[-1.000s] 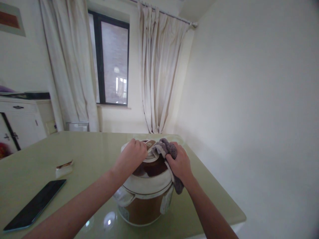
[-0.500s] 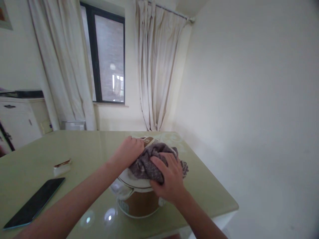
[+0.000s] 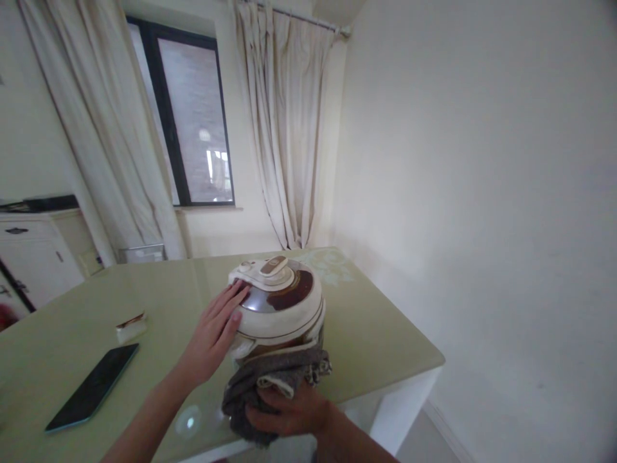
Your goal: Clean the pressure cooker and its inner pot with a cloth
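The pressure cooker (image 3: 284, 328) stood upright close to the near edge of the green tabletop (image 3: 376, 328), with open surface between it and the right edge. More open surface lay on its left, before the dark-screened device (image 3: 94, 389). The left hand (image 3: 209, 341) was open, its fingers laid along the cooker's lid (image 3: 258, 321). The right hand (image 3: 294, 411) grasped a bunched gray cloth (image 3: 245, 386) against the cooker's front.

Person: bare left hand (image 3: 211, 339), smooth left forearm (image 3: 153, 411); bare right hand (image 3: 295, 411), right forearm (image 3: 349, 440) bare too. Fingers slender.
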Demonstrator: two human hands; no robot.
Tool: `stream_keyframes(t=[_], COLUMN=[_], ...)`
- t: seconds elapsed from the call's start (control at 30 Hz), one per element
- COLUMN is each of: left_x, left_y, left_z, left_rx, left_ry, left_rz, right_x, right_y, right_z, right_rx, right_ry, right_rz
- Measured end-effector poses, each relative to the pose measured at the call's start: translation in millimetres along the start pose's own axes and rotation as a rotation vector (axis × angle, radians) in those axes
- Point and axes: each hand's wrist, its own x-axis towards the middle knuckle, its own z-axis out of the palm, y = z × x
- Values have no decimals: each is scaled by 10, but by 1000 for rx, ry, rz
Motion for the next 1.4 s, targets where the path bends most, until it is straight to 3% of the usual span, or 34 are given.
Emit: stream_keyframes(t=[0.07, 0.13, 0.2, 0.23, 0.43, 0.5, 0.57, 0.73, 0.83, 0.9, 1.0, 1.07, 1.17, 1.3, 1.4], left_x=[-153, -186, -158, -139, -106, -105, -102, -108, -119, -126, -135, -142, -152, -159, -161], left_y=[25, 48, 57, 59, 115, 146, 172, 221, 239, 250, 283, 312, 350, 354, 319], left_z=[118, 199, 237, 244, 218, 203, 186, 134, 107, 103, 132, 171, 231, 276, 297], left_rx=[-64, -117, -154, -168, -207, -204, -190, -129, -98, -94, -95, -90, -96, -114, -141], left_ry=[77, 141, 184, 195, 191, 169, 150, 119, 92, 80, 97, 129, 173, 210, 234], left_rz=[-46, -57, -51, -50, -103, -119, -119, -117, -117, -115, -114, -121, -130, -121, -110], right_x=[-22, 42, 93, 87, -311, -323, -172, 548, 692, 562, 206, 7, -139, -217, -253], right_y=[106, 177, 157, 106, -441, -550, -608, -721, -757, -694, -423, -185, 34, -212, -527], right_z=[-143, -241, -248, -214, 131, 194, 259, 550, 624, 542, 254, 30, -171, -21, 168], right_rx=[8, -6, -14, -14, -17, 11, 42, 109, 151, 165, 151, 130, 72, 7, -27], right_ry=[5, 42, 57, 40, -316, -396, -432, -535, -569, -531, -449, -385, -220, 30, 43], right_rz=[139, 429, 668, 722, 536, 496, 436, 346, 310, 254, 236, 298, 515, 878, 979])
